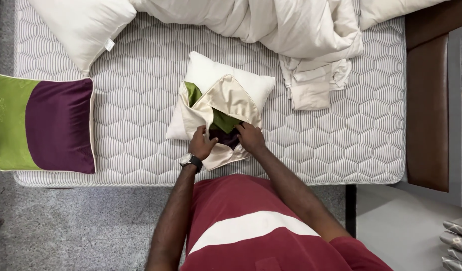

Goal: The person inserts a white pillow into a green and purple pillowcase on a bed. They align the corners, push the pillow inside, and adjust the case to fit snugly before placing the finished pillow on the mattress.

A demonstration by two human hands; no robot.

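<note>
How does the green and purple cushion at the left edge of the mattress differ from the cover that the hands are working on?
The finished cushion lies flat and filled, with its colours outward; the cover lies crumpled over a white pillow, its cream lining outward. The finished cushion lies untouched, while the left hand and right hand both grip the cover's open edge. Both show the same green and purple fabric and rest on the mattress.

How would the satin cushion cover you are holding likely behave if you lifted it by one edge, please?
The cushion cover would probably droop limply, since it already folds and creases over the white cushion insert. Its sheen suggests it may slip between the fingers. It looks light, as thin cloth held by the left hand and right hand.
</note>
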